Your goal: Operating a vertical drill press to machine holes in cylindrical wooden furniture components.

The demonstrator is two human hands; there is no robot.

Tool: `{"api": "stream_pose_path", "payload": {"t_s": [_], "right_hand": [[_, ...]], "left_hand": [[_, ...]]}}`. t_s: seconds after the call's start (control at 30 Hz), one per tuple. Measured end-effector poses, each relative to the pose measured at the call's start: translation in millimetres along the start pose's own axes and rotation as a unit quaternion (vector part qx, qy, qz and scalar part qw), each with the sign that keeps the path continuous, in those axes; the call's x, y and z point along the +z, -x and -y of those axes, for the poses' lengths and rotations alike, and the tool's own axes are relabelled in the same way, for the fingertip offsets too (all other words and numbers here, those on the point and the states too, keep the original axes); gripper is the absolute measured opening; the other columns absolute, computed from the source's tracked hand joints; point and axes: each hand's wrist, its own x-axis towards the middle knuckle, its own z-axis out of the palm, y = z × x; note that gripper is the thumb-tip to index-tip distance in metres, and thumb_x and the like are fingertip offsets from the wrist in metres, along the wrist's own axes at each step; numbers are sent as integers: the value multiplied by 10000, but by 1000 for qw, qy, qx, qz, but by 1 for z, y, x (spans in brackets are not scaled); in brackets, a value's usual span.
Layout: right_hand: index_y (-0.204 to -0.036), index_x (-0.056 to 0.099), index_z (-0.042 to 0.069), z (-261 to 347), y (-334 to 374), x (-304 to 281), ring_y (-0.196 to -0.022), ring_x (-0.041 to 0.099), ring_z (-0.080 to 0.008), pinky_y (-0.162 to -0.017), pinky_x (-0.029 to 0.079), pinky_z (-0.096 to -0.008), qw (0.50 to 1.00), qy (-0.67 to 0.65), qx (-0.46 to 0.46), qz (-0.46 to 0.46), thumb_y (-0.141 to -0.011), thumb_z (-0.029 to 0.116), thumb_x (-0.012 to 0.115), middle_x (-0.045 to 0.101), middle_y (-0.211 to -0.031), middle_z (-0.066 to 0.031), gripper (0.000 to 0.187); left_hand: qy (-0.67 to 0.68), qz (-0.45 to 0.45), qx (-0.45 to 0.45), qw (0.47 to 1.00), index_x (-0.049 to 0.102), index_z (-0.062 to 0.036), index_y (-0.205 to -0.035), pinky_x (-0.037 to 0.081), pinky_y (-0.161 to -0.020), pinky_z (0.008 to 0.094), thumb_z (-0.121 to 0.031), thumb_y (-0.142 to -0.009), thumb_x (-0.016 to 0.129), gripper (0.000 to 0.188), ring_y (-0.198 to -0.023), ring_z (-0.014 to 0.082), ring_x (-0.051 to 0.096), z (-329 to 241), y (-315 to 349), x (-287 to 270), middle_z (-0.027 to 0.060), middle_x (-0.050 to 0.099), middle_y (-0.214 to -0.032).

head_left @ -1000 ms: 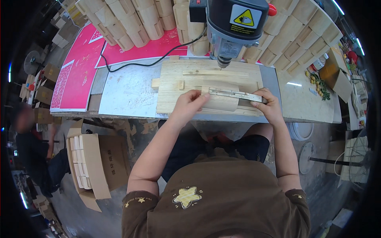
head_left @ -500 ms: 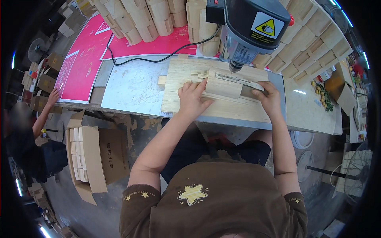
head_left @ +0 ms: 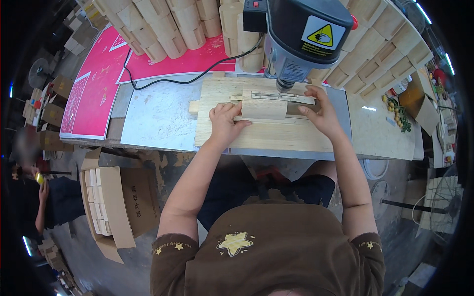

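The left hand (head_left: 227, 122) remains at the left end of the curved wooden block (head_left: 264, 108), fingers bent against it, thumb spread wide, not clasping. The block, pale and smooth with a rounded near face, lies on the wooden board (head_left: 266, 135). Along its top sits a narrow slotted strip (head_left: 296, 98), below the drill press (head_left: 296, 44). The right hand (head_left: 307, 101), earlier pinching the strip's right end, now shows thumb and forefinger parted around it; contact cannot be confirmed.

From the wearer's head, one wide fisheye view looks steeply down and forward: shirt (head_left: 276, 246) nearest, left hand (head_left: 227, 124) and right hand (head_left: 323, 114) farther out, then across the table (head_left: 377, 140).
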Motion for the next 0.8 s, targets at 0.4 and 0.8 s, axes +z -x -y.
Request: {"api": "stream_pose_path", "payload": {"t_s": [0.4, 0.8], "right_hand": [[-1142, 555, 56, 89, -127, -98, -829, 544, -125, -760, 440, -258, 973, 55, -148, -170, -920, 267, 501, 602, -928, -79, 311], [-921, 595, -38, 105, 20, -42, -570, 418, -126, -538, 343, -242, 968, 103, -130, -189, -872, 47, 528, 476, -663, -63, 119]], "left_hand": [[-17, -21, 21, 999, 614, -196, -1096, 341, -758, 389, -278, -596, 766, 530, -846, 221, 519, 8, 1, -3, -14, 566, -821], [10, -33, 12, 999, 595, -185, -1144, 301, -815, 359, -285, -628, 761, 551, -903, 211, 476, -2, 7, -5, -7, 547, -861]]}}
